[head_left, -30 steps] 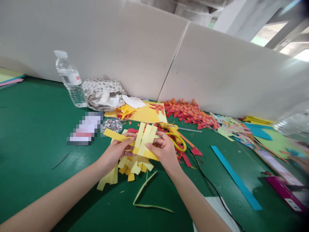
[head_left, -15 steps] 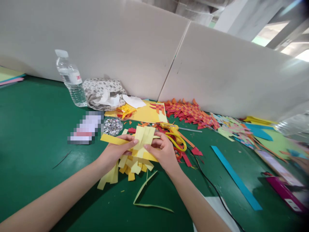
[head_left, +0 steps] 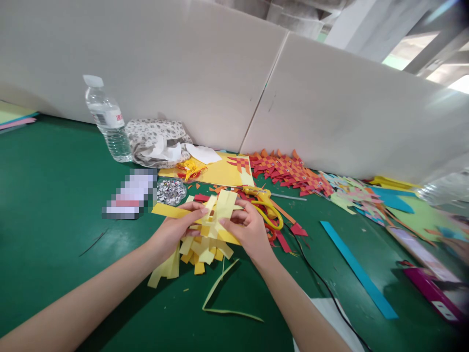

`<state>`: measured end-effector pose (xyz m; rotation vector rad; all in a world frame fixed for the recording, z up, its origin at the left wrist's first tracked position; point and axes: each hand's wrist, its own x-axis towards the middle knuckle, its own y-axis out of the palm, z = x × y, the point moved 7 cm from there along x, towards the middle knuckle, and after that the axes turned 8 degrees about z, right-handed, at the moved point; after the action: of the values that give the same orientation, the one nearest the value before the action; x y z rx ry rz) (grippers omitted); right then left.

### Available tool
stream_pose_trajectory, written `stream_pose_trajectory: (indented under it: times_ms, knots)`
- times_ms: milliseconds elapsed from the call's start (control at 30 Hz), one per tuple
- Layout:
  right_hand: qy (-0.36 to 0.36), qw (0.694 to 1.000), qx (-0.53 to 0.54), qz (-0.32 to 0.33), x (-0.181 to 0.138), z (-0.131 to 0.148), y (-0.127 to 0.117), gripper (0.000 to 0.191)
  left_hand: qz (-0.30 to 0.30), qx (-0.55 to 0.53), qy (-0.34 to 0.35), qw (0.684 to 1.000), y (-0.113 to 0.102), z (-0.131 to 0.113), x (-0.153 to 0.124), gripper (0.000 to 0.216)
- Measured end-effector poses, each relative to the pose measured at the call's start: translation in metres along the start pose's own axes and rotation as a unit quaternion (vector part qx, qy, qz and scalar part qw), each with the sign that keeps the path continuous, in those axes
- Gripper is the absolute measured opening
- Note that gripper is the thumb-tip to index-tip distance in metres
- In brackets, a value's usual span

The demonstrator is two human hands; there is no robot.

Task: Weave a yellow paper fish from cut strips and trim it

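Note:
Between my two hands is a small weave of pale and deeper yellow paper strips (head_left: 224, 208), held above the table. My left hand (head_left: 179, 225) pinches it from the left, thumb on top, with a long yellow strip (head_left: 166, 210) sticking out past the fingers. On the right, my right hand (head_left: 249, 227) grips the other edge, its thumb near the weave's lower corner. Below the hands lies a pile of cut yellow strips (head_left: 205, 252). A yellow hot glue gun (head_left: 264, 198) and yellow-handled scissors (head_left: 276, 222) lie just beyond my right hand.
At the back stand a water bottle (head_left: 108, 120) and a patterned cloth pouch (head_left: 157, 134). Googly eyes (head_left: 171, 191) lie beside a blurred-out phone (head_left: 132, 195). Woven orange-red paper fish (head_left: 289, 171) are heaped by the partition. A black cord (head_left: 315, 274) and blue strip (head_left: 357, 269) lie right.
The pale upright strips in the weave have spread apart: one on the left now leans and curls under my left thumb. Both hands stay in nearly the same place.

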<state>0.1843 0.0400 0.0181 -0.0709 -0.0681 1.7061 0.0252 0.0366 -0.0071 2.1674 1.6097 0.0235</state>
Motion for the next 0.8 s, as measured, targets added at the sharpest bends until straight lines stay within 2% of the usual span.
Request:
stream_pose_trajectory:
  times_ms: [233,433,633,800]
  knots:
    - [-0.006,1.000,-0.002,0.010,-0.001,0.001,0.000,0.046,-0.025,0.014,0.002,1.000,-0.004,0.003,0.000,0.025]
    - [-0.008,1.000,-0.004,0.007,-0.001,0.000,0.000,0.046,0.005,-0.065,-0.014,0.998,-0.001,0.008,0.004,0.025]
    - [-0.004,1.000,-0.007,0.004,-0.001,0.000,0.000,0.047,0.017,-0.047,-0.002,0.999,0.000,0.007,0.003,0.030]
    - [-0.001,1.000,0.003,0.004,-0.001,0.001,0.001,0.046,0.027,-0.038,0.000,0.999,-0.002,0.010,0.005,0.024]
